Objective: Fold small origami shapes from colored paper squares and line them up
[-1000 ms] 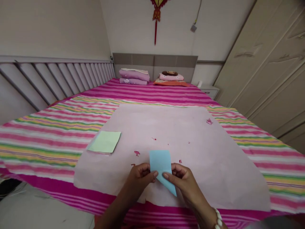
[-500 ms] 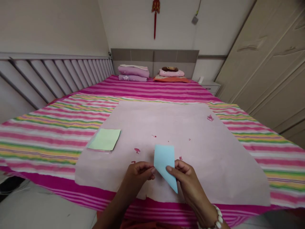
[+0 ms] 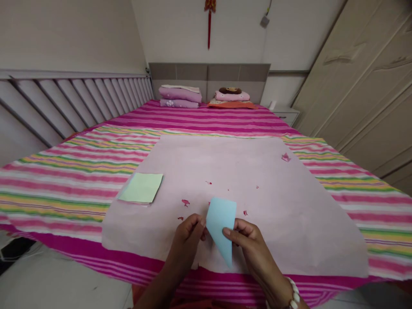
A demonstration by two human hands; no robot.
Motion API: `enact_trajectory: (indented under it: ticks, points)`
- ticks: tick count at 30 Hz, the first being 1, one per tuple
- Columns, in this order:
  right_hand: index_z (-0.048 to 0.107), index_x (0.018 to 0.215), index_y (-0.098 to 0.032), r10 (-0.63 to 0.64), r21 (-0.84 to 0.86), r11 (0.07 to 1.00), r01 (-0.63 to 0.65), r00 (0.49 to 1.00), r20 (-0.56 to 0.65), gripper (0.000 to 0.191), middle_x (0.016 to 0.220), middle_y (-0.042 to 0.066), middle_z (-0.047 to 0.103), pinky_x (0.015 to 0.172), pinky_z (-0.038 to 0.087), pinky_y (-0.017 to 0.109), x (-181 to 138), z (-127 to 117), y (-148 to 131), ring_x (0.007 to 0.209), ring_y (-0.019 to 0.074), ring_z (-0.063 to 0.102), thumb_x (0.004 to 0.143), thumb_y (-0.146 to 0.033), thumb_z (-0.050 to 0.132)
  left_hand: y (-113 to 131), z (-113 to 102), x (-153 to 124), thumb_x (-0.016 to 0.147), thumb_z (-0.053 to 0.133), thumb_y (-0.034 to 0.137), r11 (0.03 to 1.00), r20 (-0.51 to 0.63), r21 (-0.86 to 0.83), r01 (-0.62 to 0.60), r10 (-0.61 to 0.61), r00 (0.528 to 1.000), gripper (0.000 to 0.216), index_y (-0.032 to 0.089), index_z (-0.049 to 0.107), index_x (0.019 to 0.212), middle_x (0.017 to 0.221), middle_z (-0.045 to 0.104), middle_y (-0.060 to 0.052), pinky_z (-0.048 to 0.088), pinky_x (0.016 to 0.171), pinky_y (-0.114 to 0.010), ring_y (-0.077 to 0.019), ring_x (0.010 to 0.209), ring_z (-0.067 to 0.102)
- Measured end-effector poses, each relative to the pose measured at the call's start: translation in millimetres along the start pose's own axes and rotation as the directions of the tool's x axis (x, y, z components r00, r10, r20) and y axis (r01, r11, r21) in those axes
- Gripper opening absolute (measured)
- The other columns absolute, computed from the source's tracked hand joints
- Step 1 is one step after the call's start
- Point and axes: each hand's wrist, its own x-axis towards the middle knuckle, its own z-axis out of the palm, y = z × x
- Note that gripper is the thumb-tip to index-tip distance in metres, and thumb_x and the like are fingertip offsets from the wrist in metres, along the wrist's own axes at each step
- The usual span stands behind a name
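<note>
A folded light blue paper (image 3: 221, 223) is held just above the near edge of a large pale pink sheet (image 3: 289, 223) spread on the bed. My left hand (image 3: 188, 234) pinches the paper's left edge with curled fingers. My right hand (image 3: 249, 240), with a white bead bracelet at the wrist, pinches its right side, thumb on top. The paper narrows to a point toward me.
A stack of pale green square papers (image 3: 141, 188) lies at the sheet's left edge. Small pink paper scraps (image 3: 185, 202) dot the sheet. The striped bedspread (image 3: 64, 171) covers the bed. Folded bedding (image 3: 180, 98) lies by the headboard, a wardrobe (image 3: 363, 81) stands at right.
The blue paper has turned slightly in my hands, its lower point swinging left toward me. The view has tilted down a little.
</note>
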Motion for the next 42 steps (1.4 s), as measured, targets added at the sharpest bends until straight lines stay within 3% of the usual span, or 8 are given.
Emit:
enact_trajectory:
  ticks: [4,11,22,30,34,36,38,42]
  points:
    - [0.069,0.063,-0.017,-0.010,-0.032,0.999,0.010,1.000,-0.011,0.023,0.056,-0.001,0.057,0.053,0.034,0.024,0,-2,-2,0.053,0.0118,0.043,0.065,-0.038,0.078,0,1,3,0.083,0.053,0.040,0.999,0.036,-0.045,0.024,-0.022,0.999,0.031,0.019,0.053,0.061,0.056,0.052,0.002,0.041,0.057,-0.025,-0.0135,0.056,0.049]
    - [0.067,0.060,-0.017,-0.046,-0.030,0.998,0.047,0.998,0.043,0.025,0.053,-0.002,0.054,0.051,0.036,0.024,1,-4,-4,0.050,0.0108,0.042,0.067,-0.040,0.077,5,-5,6,0.071,0.069,0.042,0.919,0.271,-0.228,0.322,-0.258,0.927,0.029,0.014,0.063,0.074,0.055,0.063,0.002,0.034,0.040,-0.019,-0.0070,0.036,0.051]
    - [0.066,0.059,-0.016,-0.086,-0.156,0.984,0.084,0.996,-0.004,0.028,0.045,-0.004,0.051,0.044,0.031,0.022,3,-6,-2,0.042,0.0082,0.042,0.065,-0.041,0.079,10,-5,4,0.065,0.076,0.036,0.847,0.167,-0.342,0.406,-0.371,0.914,0.029,0.013,0.069,0.080,0.069,0.073,-0.004,0.048,0.052,-0.021,-0.0138,0.059,0.067]
    - [0.067,0.083,-0.016,-0.090,-0.124,0.988,0.094,0.995,0.034,0.024,0.039,-0.001,0.061,0.038,0.034,0.020,3,-9,-2,0.034,0.0109,0.050,0.072,-0.036,0.075,7,-3,1,0.066,0.076,0.037,0.865,0.083,-0.371,0.339,-0.333,0.939,0.030,0.013,0.070,0.083,0.073,0.074,-0.006,0.053,0.056,-0.024,-0.0170,0.065,0.069]
    - [0.065,0.106,-0.024,-0.199,-0.059,0.977,0.203,0.978,0.064,0.038,0.092,0.007,0.075,0.054,0.051,0.026,-2,-10,-10,0.065,0.0178,0.069,0.070,-0.025,0.077,2,-2,-1,0.066,0.077,0.037,0.899,0.061,-0.372,0.232,-0.225,0.972,0.030,0.013,0.071,0.084,0.074,0.076,-0.007,0.057,0.066,-0.031,-0.0210,0.070,0.071]
    - [0.065,0.110,-0.029,-0.301,-0.097,0.947,0.306,0.952,0.061,0.044,0.115,0.008,0.068,0.069,0.055,0.033,-6,-11,-15,0.085,0.0222,0.069,0.069,-0.019,0.077,1,-1,-3,0.066,0.077,0.035,0.922,0.023,-0.362,0.137,-0.138,0.990,0.027,0.014,0.072,0.083,0.070,0.076,-0.006,0.058,0.069,-0.034,-0.0215,0.069,0.071]
    - [0.068,0.107,-0.030,-0.437,-0.202,0.872,0.445,0.895,0.083,0.040,0.119,0.008,0.066,0.081,0.053,0.039,-10,-13,-19,0.102,0.0268,0.064,0.070,-0.016,0.076,1,0,-6,0.067,0.076,0.032,0.942,-0.027,-0.332,0.043,-0.055,0.998,0.022,0.016,0.074,0.081,0.069,0.075,-0.005,0.058,0.070,-0.034,-0.0209,0.068,0.071]
    - [0.076,0.088,-0.029,-0.547,-0.292,0.766,0.573,0.819,0.172,0.017,0.114,0.010,0.067,0.080,0.052,0.043,-15,-17,-23,0.099,0.0298,0.063,0.077,-0.018,0.070,3,1,-11,0.068,0.074,0.029,0.973,-0.084,-0.230,-0.030,0.010,0.996,0.014,0.019,0.075,0.077,0.073,0.076,-0.004,0.058,0.070,-0.032,-0.0216,0.072,0.070]
